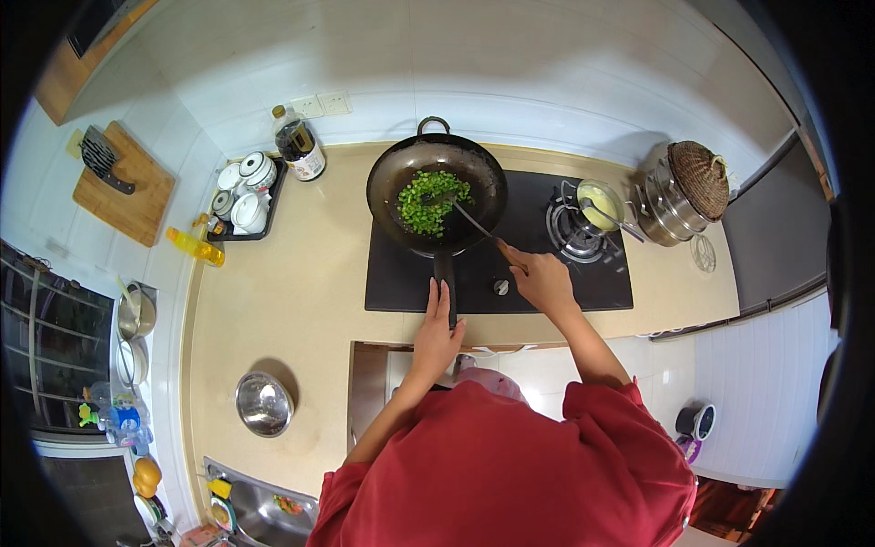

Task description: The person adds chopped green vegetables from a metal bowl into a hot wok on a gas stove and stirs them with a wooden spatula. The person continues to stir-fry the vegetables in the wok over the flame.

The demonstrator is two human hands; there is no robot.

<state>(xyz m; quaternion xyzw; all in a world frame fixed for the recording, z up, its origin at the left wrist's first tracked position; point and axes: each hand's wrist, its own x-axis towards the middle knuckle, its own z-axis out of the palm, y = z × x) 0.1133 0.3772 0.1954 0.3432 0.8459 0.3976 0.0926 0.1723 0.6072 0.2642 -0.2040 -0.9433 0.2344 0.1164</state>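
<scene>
Chopped green vegetables point(427, 208) lie in a dark wok point(403, 154) on the left side of the black gas hob point(403, 287). My right hand point(545, 279) is closed around the wooden handle of a metal spatula point(476, 222), whose blade is down among the greens. My left hand point(439, 335) rests against the wok's long handle point(444, 270), fingers extended along its side; whether it grips the handle is unclear.
Right of the wok, a bowl of pale yellow food point(599, 205) with a spoon stands by the other burner point(577, 239). Beyond it is a steel steamer pot point(666, 205). A steel bowl point(264, 403), a sauce bottle point(301, 150) and a tray of jars point(270, 222) stand left.
</scene>
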